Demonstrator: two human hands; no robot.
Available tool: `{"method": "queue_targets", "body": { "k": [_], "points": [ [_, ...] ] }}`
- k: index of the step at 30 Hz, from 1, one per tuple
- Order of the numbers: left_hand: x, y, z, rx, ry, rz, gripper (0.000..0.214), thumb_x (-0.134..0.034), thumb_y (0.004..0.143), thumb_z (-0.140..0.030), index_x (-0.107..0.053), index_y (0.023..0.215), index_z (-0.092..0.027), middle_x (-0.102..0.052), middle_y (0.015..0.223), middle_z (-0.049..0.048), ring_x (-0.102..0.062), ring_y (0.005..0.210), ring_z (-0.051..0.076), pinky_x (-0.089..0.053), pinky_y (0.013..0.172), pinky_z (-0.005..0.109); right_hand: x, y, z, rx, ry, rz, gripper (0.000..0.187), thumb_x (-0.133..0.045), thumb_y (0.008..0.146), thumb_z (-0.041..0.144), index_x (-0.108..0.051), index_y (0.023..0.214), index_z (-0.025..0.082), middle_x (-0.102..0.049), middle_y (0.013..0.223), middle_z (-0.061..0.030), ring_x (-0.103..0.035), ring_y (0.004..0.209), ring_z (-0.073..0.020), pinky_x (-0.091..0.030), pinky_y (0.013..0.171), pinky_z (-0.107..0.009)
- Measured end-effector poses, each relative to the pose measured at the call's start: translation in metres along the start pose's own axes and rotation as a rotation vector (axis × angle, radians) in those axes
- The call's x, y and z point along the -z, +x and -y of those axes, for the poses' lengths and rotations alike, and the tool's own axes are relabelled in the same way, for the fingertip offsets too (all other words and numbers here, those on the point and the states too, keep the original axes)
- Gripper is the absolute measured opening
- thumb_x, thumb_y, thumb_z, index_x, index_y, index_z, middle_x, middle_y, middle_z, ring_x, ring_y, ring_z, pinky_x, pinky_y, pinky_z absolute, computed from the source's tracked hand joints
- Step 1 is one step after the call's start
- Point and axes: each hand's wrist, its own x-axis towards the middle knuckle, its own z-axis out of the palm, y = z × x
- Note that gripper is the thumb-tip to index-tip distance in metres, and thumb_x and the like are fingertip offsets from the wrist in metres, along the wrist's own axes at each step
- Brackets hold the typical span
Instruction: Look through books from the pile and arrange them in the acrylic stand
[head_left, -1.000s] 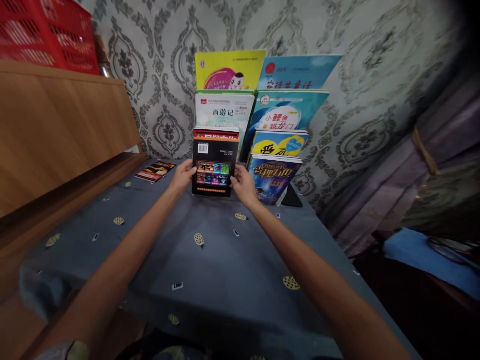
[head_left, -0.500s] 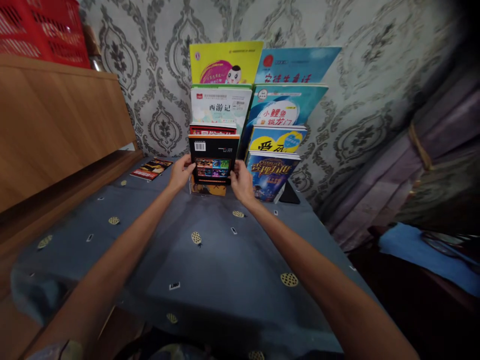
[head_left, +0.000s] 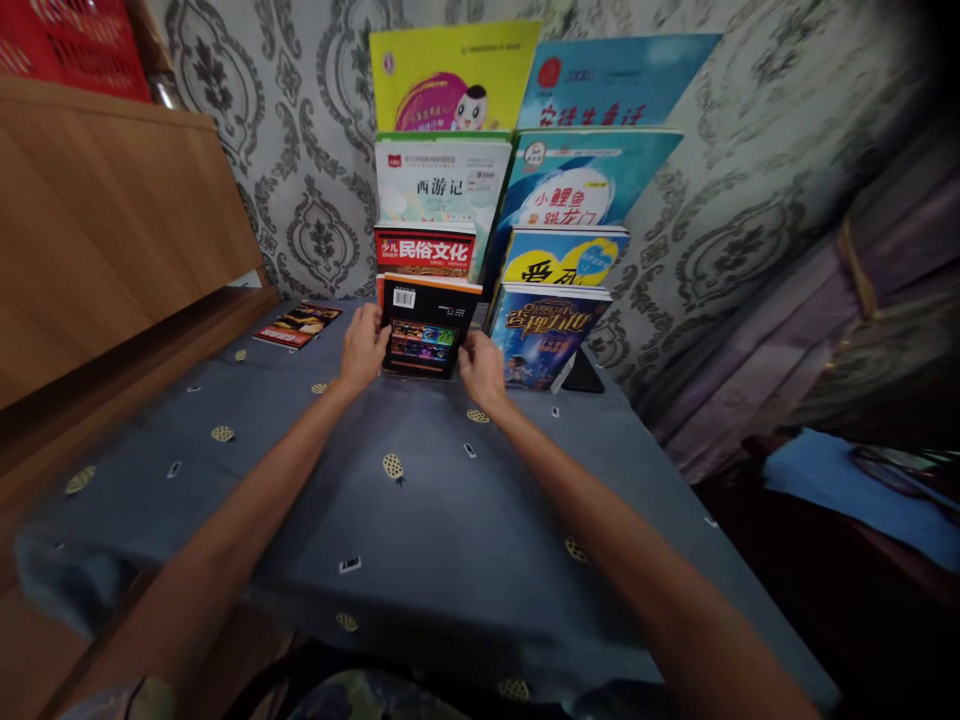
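Observation:
A black book [head_left: 424, 335] with a barcode and small coloured pictures stands tilted at the front of the left stack. My left hand [head_left: 365, 345] is closed on its left edge, and my right hand [head_left: 482, 365] grips its right edge. Right behind it rises a red-covered book [head_left: 427, 250], then a white book [head_left: 442, 180] and a tall yellow-green book [head_left: 454, 75]. Beside my right hand is the right stack: a dark blue book [head_left: 547, 340] in front, a yellow and blue book [head_left: 562, 258], a teal book [head_left: 592, 180] and a blue book [head_left: 619, 80] behind.
A thin booklet [head_left: 298, 326] lies flat on the blue-grey tablecloth [head_left: 420, 530] at the left. A wooden cabinet [head_left: 112, 200] with a red basket [head_left: 71, 50] on top borders the table. Patterned wallpaper is behind; a curtain [head_left: 795, 340] hangs at the right.
The black book has gone down until its bottom edge is at the tablecloth, uncovering more of the red-covered book. Both hands moved with it. The camera view has shifted slightly.

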Motion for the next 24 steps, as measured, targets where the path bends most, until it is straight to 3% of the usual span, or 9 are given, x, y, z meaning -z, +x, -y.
{"method": "queue_targets", "body": {
  "k": [6,9,24],
  "points": [
    [-0.008,-0.011,-0.002,0.083,0.052,-0.038,0.025,-0.053,0.093,-0.024,-0.046,0.116,-0.021,-0.060,0.103,0.0087,-0.061,0.097,0.025,-0.050,0.091,0.044,-0.007,-0.017,0.001,-0.007,0.010,-0.036,0.040,-0.044,0.087,0.016,-0.059,0.124,0.016,-0.069,0.115,-0.0158,-0.065,0.105,-0.0284,-0.051,0.095,-0.047],
    [-0.011,-0.015,-0.002,0.089,0.113,-0.046,0.018,-0.049,0.095,-0.025,-0.049,0.113,-0.021,-0.060,0.106,0.0086,-0.059,0.100,0.024,-0.049,0.092,0.041,-0.010,-0.022,0.002,0.001,-0.004,-0.057,0.045,-0.044,0.087,0.016,-0.057,0.130,0.015,-0.067,0.123,-0.0162,-0.062,0.113,-0.0287,-0.049,0.101,-0.048],
    [-0.011,-0.016,-0.009,0.125,0.217,0.006,0.013,-0.043,0.095,-0.020,-0.054,0.101,-0.020,-0.060,0.104,0.0123,-0.059,0.102,0.030,-0.048,0.089,0.043,-0.010,-0.023,0.007,0.023,-0.022,-0.045,0.048,-0.044,0.085,0.014,-0.060,0.130,0.018,-0.069,0.110,-0.0140,-0.062,0.105,-0.0295,-0.051,0.097,-0.050]
  ]
}}
